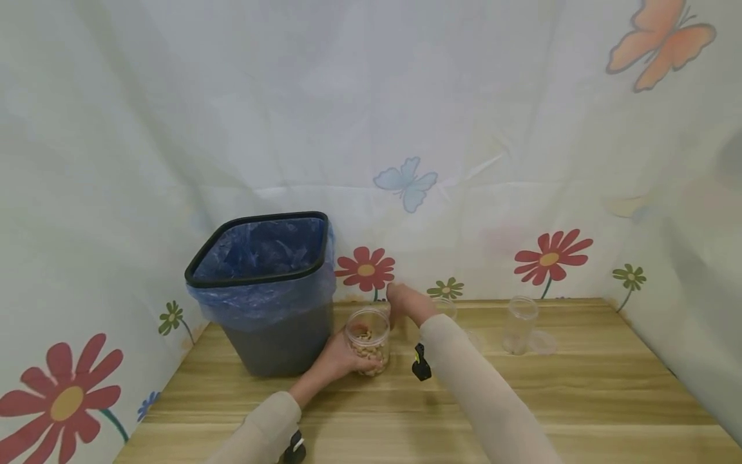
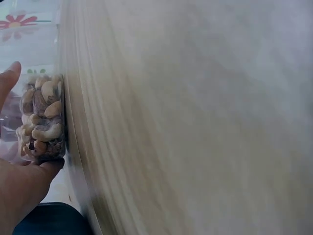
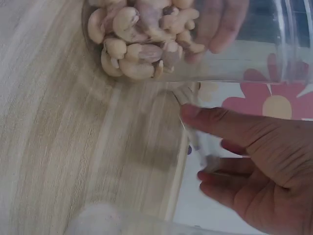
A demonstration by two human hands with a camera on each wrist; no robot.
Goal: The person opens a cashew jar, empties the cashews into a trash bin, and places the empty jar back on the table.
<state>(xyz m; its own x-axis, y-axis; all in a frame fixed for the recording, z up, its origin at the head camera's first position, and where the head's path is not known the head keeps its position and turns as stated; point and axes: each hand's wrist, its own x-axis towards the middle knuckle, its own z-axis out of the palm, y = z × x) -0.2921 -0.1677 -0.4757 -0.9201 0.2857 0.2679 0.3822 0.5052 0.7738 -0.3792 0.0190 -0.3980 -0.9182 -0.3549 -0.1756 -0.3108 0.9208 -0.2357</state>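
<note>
A clear plastic jar (image 1: 368, 332) of cashews stands on the wooden table, its top uncovered. My left hand (image 1: 339, 354) grips it low down, thumb on the near side and fingers round the far side. Through its wall the cashews (image 3: 139, 44) fill the lower part. Just right of the jar, my right hand (image 3: 254, 161) pinches a thin, clear plastic lid (image 3: 198, 139) between thumb and fingers; blur hides its detail. In the head view the right hand's fingers are mostly hidden behind the wrist.
A grey bin (image 1: 278, 341) with a blue liner stands left of the jar. Behind my right forearm are another clear jar (image 1: 445, 308) and a clear lid (image 1: 474, 339), both partly hidden. Farther right stand a third jar (image 1: 520, 325) and its flat lid (image 1: 543, 342).
</note>
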